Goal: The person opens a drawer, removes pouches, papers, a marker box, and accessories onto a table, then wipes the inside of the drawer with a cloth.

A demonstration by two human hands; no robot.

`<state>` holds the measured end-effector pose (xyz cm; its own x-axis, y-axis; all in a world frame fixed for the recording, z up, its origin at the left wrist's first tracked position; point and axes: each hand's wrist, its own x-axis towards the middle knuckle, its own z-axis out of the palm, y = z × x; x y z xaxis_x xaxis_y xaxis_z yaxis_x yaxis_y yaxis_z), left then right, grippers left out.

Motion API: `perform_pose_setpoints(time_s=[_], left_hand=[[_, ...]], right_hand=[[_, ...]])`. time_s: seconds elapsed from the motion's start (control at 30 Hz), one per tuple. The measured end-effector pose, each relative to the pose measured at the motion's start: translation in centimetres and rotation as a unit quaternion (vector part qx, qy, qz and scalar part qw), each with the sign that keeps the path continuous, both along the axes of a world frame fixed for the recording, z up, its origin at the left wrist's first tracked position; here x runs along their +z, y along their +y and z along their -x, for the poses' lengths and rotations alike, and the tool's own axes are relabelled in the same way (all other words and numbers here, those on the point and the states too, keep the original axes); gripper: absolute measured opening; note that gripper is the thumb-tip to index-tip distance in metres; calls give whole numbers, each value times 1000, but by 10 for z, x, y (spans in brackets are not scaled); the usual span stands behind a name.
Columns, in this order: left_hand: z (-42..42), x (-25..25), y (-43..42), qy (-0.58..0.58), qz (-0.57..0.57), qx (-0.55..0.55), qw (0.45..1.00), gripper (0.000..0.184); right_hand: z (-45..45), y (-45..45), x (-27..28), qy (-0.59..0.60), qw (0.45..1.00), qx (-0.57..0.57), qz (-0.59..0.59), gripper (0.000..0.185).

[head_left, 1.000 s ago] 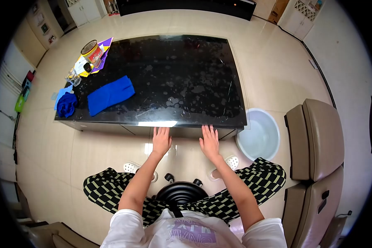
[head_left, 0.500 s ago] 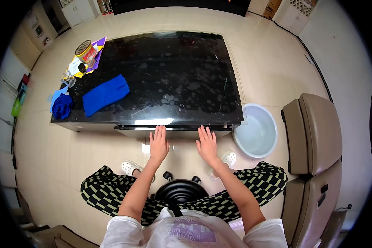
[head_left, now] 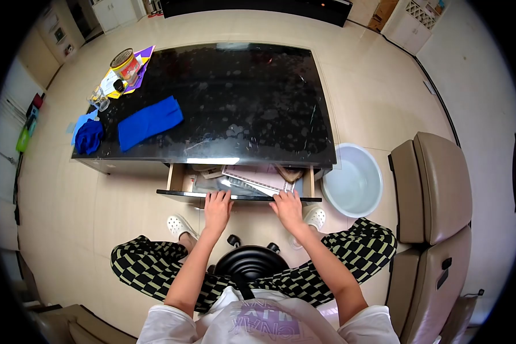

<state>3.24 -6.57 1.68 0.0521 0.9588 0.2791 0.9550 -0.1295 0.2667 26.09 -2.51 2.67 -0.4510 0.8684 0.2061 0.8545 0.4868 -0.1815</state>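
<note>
A drawer (head_left: 183,194) stands partly pulled out from under the glossy black tabletop (head_left: 241,103). Papers or booklets (head_left: 258,175) and other flat items lie inside it. My left hand (head_left: 218,211) has its fingers hooked over the left-middle part of the drawer's front edge. Farther right, my right hand (head_left: 287,209) grips the same edge in the same way. On the tabletop's left side lies a folded blue cloth (head_left: 150,122), with a crumpled dark blue cloth (head_left: 89,136) at the near left corner.
A round can (head_left: 125,64) and glass cups (head_left: 99,100) stand at the tabletop's far left, by papers. A pale basin (head_left: 352,180) is on the floor to the right, near a brown leather sofa (head_left: 441,189). Between my legs is a black stool (head_left: 250,262).
The drawer has come out toward me from closed, and its contents now show. My hands have moved back toward me with it, their fingers now curled over its front edge.
</note>
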Motion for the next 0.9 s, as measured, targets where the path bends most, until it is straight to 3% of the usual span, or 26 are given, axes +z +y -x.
perform_pose_setpoints(time_s=[0.23, 0.4, 0.67, 0.9], left_hand=[[2, 12, -30, -56, 41, -6, 998, 25], [3, 13, -45, -92, 78, -25, 992, 22], [8, 16, -65, -89, 150, -23, 984, 22], [8, 16, -74, -92, 146, -17, 985, 22]], right_hand=[[-5, -27, 6, 23, 998, 50, 28, 18], [-9, -41, 12, 41, 980, 43, 192, 19], [-9, -58, 20, 0, 973, 69, 219, 21], [-13, -64, 18, 8, 970, 90, 227, 21]])
